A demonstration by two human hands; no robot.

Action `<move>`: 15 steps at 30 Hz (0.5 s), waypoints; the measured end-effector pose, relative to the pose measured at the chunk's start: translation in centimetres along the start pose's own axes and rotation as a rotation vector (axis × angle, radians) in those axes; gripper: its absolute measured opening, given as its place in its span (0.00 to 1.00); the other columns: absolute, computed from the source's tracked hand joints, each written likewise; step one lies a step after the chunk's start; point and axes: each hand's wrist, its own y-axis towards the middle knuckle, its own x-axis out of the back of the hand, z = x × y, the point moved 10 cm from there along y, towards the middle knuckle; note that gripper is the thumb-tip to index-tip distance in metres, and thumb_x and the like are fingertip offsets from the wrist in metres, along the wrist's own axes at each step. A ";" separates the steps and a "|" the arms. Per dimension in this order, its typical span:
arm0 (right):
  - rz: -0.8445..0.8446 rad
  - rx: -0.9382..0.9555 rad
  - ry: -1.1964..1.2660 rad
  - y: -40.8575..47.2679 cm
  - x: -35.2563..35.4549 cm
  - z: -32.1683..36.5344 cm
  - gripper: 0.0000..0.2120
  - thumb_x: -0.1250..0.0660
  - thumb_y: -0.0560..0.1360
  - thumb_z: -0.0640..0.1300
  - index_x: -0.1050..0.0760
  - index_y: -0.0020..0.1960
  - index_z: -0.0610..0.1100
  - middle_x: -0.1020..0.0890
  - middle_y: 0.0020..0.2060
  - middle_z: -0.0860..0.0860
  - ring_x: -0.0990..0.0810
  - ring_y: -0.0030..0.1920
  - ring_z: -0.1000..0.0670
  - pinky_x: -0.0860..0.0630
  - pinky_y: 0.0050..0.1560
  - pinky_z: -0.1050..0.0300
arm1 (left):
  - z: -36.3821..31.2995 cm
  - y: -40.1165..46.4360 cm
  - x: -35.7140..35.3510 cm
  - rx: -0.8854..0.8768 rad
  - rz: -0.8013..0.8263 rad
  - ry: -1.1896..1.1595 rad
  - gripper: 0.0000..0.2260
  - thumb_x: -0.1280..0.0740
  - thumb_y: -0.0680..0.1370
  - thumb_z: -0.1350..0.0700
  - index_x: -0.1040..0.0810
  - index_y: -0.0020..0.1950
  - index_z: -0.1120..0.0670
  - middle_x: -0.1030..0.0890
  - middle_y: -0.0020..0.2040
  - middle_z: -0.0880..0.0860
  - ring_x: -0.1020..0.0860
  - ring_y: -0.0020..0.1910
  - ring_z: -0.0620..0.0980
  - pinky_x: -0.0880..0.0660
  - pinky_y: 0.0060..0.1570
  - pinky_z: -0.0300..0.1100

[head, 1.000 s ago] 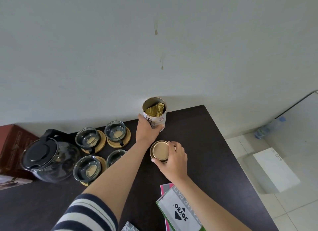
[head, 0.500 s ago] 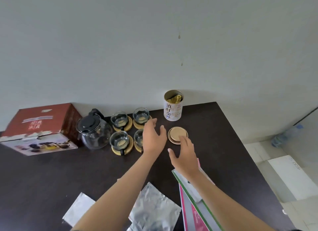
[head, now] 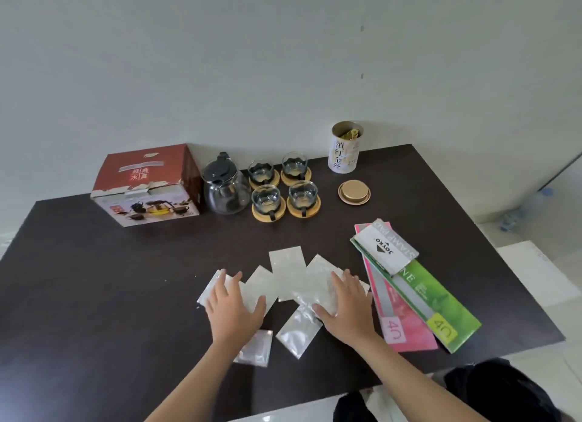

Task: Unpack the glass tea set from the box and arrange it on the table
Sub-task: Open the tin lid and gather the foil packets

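Hands (head: 288,305) flat on silver pouches (head: 288,277), mid-table

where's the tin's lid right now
In the head view, the gold lid lies on the table's far right, just before the open tea tin, right of the cups.

Bare forearms, no sleeves showing; dark trousers (head: 497,390) below

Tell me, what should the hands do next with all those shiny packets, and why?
Probably sweep them together into one pile. The left hand and right hand lie flat and open on the silver packets, which are scattered and overlapping. The teapot and four glass cups on coasters already stand neatly by the box.
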 end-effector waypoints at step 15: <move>-0.131 0.046 0.253 -1.1 -1.2 4.3 0.31 0.34 0.74 0.56 0.37 0.73 0.48 0.45 0.76 0.44 0.45 0.74 0.43 0.38 0.71 0.47 | 2.2 -3.8 -4.2 -0.017 0.161 -0.006 0.44 0.52 0.66 0.25 0.52 0.77 0.46 0.57 0.78 0.52 0.58 0.76 0.54 0.57 0.69 0.68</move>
